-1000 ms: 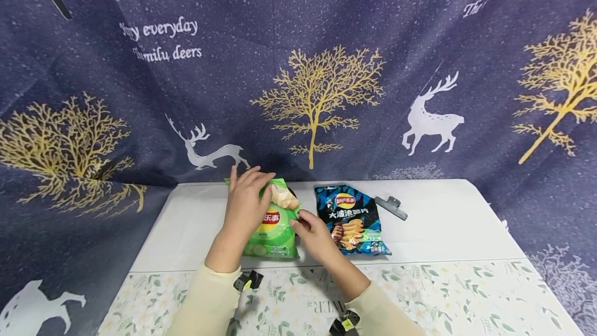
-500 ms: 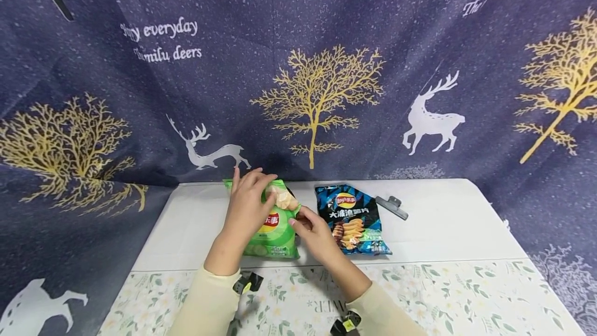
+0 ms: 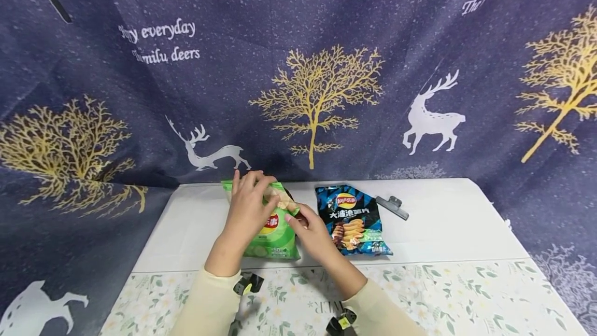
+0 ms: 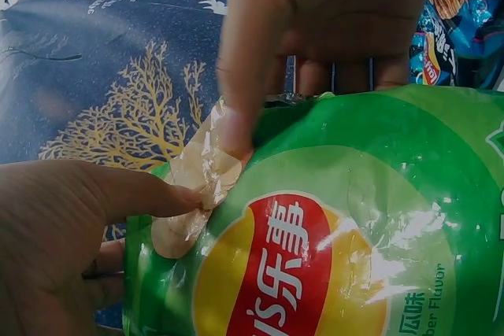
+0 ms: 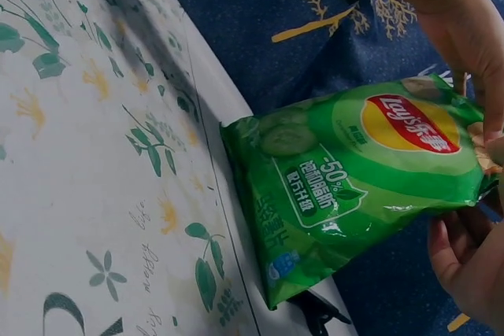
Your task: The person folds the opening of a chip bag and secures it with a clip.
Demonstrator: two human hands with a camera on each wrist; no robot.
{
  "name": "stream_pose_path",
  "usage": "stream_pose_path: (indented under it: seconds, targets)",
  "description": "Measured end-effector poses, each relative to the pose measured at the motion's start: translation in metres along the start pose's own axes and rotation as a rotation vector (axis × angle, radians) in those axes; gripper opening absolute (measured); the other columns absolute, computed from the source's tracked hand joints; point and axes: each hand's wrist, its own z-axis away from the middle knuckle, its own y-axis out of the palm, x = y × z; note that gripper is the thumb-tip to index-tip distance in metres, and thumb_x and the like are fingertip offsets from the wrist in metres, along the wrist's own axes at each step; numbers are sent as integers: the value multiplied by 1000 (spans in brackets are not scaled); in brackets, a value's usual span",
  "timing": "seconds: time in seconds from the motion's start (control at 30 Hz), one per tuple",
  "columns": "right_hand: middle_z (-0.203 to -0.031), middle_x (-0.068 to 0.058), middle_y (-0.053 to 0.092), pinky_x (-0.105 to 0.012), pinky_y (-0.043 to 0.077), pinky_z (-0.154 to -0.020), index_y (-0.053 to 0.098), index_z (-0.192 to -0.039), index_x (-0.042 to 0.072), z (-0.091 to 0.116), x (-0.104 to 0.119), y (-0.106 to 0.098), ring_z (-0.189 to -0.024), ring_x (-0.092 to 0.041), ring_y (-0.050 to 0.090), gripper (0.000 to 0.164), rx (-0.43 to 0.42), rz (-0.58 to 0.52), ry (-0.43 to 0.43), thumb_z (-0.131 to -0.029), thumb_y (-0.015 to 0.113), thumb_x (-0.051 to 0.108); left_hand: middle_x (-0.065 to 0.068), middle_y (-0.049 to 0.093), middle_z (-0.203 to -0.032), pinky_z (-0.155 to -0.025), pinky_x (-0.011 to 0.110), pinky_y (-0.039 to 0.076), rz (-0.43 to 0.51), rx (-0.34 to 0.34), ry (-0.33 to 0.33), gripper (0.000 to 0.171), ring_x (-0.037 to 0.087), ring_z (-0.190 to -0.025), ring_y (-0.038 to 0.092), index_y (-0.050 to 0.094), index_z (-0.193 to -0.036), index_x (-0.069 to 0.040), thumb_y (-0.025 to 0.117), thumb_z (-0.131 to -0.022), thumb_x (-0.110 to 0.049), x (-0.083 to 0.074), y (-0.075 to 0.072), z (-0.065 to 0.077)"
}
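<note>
Pinching upper part of green chip bag (image 3: 272, 248): left hand (image 3: 247, 207) near top, right hand (image 3: 313, 233) at right-hand edge, thumbs in front, other fingers behind. Bag stands on worktop (image 3: 459, 232), left of blue chip bag (image 3: 352, 222). Work on green bag looks partway: top creased, release not yet done, no clip visible on front. Blue bag untouched; grey clip (image 3: 394, 207) just beside it, unused. Whether green bag is opened, cannot tell.

The green bag (image 5: 354, 175) looks glossy plastic film, the backdrop (image 3: 233, 77) matt cloth.
</note>
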Motion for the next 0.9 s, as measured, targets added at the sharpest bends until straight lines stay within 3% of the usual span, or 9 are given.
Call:
stream_pose_path:
  seconds: [0.17, 0.27, 0.37, 0.47, 0.7, 0.9]
  targets:
    - [-133, -3, 62, -39, 51, -97, 61, -138, 22, 1, 2, -1, -115, -19, 61, 40, 4, -10, -25, -109, 43, 41, 12, 63, -115, -124, 64, 15, 23, -26, -10, 23, 34, -129, 55, 71, -110, -9, 77, -89, -15, 1, 0, 0]
    - [-138, -5, 61, -50, 49, -102, 59, -140, 16, 0, 1, -2, -120, -23, 59, 50, 10, -24, -26, -111, 30, 44, 12, 65, -114, -124, 63, 17, 34, -51, -24, 13, 34, -126, 57, 72, -105, -10, 70, -93, -14, 2, 2, 1]
    - [-141, -8, 59, -56, 49, -100, 56, -143, 13, 1, 0, -2, -114, -27, 60, 59, 7, -20, -7, -111, 21, 47, 11, 67, -112, -124, 62, 18, 40, -76, -33, 12, 34, -124, 59, 74, -102, -11, 65, -95, -13, 2, 3, 1]
    - [-138, -10, 60, -55, 49, -99, 56, -144, 11, 0, -2, -1, -111, -27, 61, 58, -4, -15, 0, -111, 21, 45, 11, 67, -109, -124, 61, 19, 51, -98, -29, 12, 33, -124, 59, 74, -101, -11, 64, -94, -10, 2, 3, 2]
    - [-123, -6, 67, -37, 49, -97, 66, -131, 12, -2, -4, -2, -111, -18, 59, 44, -11, -12, -30, -110, 37, 38, 9, 69, -103, -122, 62, 21, 71, -163, -15, 14, 31, -123, 60, 76, -96, -10, 65, -93, -2, 1, 4, 2]
    - [-123, -7, 68, -30, 51, -93, 66, -130, 12, -2, -1, -1, -109, -18, 62, 34, -28, -26, -1, -107, 50, 31, 8, 71, -101, -121, 64, 22, 76, -196, 0, 18, 32, -123, 60, 78, -93, -12, 67, -90, 2, 1, 5, 2]
